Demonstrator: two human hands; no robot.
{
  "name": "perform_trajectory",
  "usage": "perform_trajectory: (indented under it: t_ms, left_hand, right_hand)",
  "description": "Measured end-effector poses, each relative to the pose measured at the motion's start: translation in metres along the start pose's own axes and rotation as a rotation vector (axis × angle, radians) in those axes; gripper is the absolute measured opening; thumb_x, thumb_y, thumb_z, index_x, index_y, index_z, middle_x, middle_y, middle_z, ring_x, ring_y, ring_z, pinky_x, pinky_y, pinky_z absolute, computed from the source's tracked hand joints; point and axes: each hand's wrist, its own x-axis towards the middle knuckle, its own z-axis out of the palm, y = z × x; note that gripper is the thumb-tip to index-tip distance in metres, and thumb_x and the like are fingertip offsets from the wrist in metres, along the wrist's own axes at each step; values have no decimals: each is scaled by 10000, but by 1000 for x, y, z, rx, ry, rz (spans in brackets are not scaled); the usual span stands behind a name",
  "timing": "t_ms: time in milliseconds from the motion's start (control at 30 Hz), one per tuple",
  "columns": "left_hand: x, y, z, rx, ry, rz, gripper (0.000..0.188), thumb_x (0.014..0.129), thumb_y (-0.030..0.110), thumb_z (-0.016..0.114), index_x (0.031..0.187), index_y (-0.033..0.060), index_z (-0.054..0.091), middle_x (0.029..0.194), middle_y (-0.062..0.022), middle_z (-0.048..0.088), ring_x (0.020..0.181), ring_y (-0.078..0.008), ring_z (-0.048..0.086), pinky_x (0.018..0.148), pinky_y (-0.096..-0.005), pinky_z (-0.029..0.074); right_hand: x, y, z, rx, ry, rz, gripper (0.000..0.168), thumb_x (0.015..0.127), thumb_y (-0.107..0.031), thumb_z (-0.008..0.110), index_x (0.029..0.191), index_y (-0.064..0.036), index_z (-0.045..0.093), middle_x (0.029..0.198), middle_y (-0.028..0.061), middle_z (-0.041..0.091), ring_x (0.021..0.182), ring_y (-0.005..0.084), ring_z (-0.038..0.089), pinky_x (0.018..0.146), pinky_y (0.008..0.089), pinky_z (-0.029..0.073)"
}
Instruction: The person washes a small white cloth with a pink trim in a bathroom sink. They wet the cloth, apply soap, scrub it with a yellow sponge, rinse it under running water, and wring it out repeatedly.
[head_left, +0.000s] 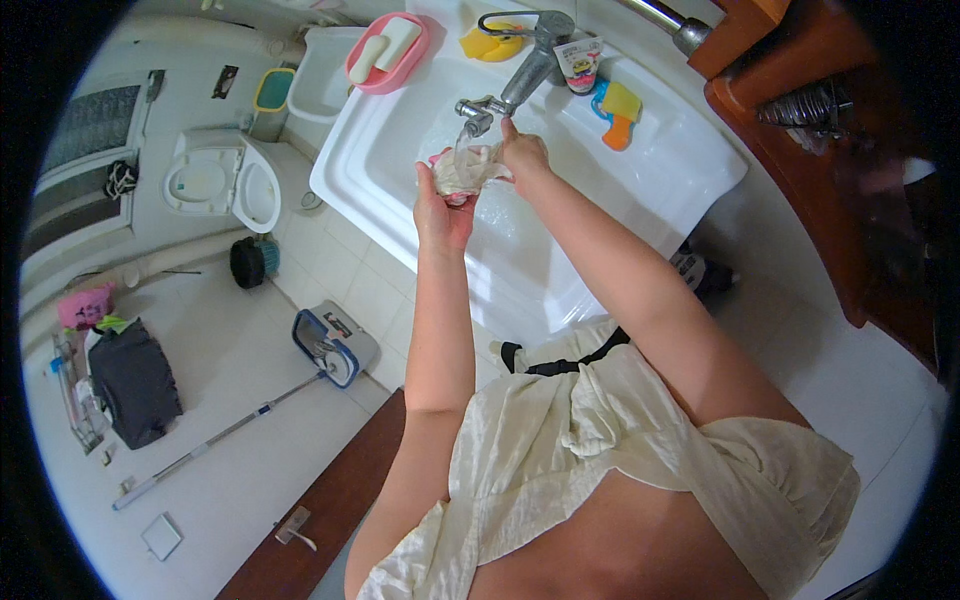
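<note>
Water runs from a metal faucet (529, 71) onto a wet, cream-coloured cloth (459, 174) with pink parts, above a white washbasin (637, 180). My left hand (444, 217) holds the cloth from below, its thumb up along the near-left side. At the cloth's right end my right hand (523, 154) grips it, one finger pointing up close to the spout. Some of the cloth and several fingers are hidden behind the hands.
On the basin's rim stand a pink soap dish (412, 71) with two soap bars, a yellow rubber duck (491, 45), a tube (580, 66) and a colourful plastic toy (619, 112). A wooden cabinet (795, 195) is at right; a mop bucket (360, 337) stands lower left.
</note>
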Motion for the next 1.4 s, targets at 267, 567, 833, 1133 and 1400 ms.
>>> perform_trajectory:
  t_ms: [267, 567, 833, 1133, 1400]
  left_hand:
    - [32, -21, -12, 20, 94, 105, 362, 931, 366, 407, 1032, 31, 500, 917, -125, 584, 817, -235, 592, 690, -343, 499]
    - [25, -19, 11, -31, 265, -7, 306, 930, 356, 391, 862, 64, 449, 776, -76, 492, 667, -226, 536, 628, -357, 489]
    - [37, -14, -14, 32, 125, -92, 188, 899, 237, 484, 855, 57, 458, 746, -71, 497, 634, -212, 517, 591, -360, 463]
    - [32, -2, -19, 222, 7, 72, 249, 881, 166, 502, 1083, 31, 445, 955, -100, 532, 801, -220, 570, 695, -331, 473]
    - [19, -15, -17, 562, 88, 124, 420, 907, 225, 457, 1272, 48, 351, 1101, -87, 509, 911, -203, 566, 708, -301, 476]
  right_hand:
    - [-72, 24, -2, -457, -9, -825, 275, 854, -225, 460, 858, 16, 592, 866, 199, 544, 847, 350, 541, 807, 414, 434]
    - [-68, 5, 3, -453, 41, -444, 374, 855, -270, 418, 758, 31, 618, 770, 260, 604, 731, 396, 592, 714, 462, 458]
    - [-15, 10, -6, -198, -137, 159, 381, 818, -349, 565, 735, 20, 607, 679, 111, 606, 563, 214, 576, 426, 353, 441]
    - [-35, 11, -29, -358, -447, -402, 269, 785, -275, 638, 901, -43, 568, 845, 83, 582, 834, 175, 547, 785, 292, 419]
    - [-71, -23, -16, -495, -527, -546, 201, 766, -191, 629, 822, -36, 515, 757, 53, 539, 730, 144, 523, 693, 278, 428]
